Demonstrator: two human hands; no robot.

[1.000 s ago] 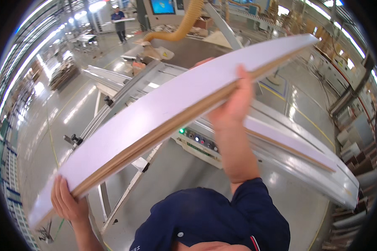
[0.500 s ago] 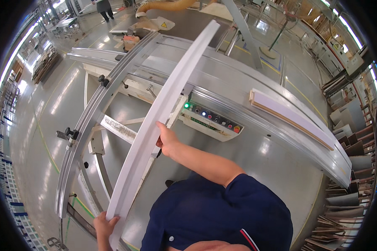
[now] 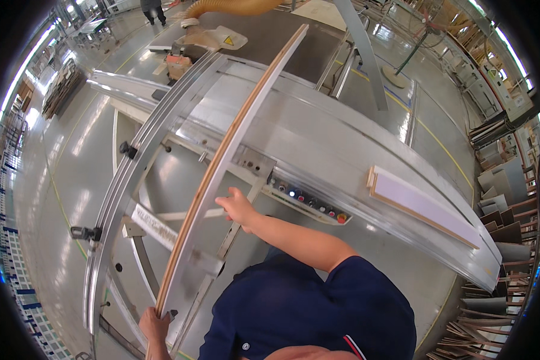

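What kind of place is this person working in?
Probably a woodworking factory. The left hand and right hand hold a long white panel over a big metal saw table, with a dust hose and stacked boards nearby.

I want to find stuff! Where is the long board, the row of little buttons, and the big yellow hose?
long board (image 3: 234, 135), head view, its thin edge midway.
row of buttons (image 3: 309, 201), head view, panel middle.
yellow hose (image 3: 234, 6), head view, its curved top.

Glossy grey workshop floor (image 3: 60, 180)
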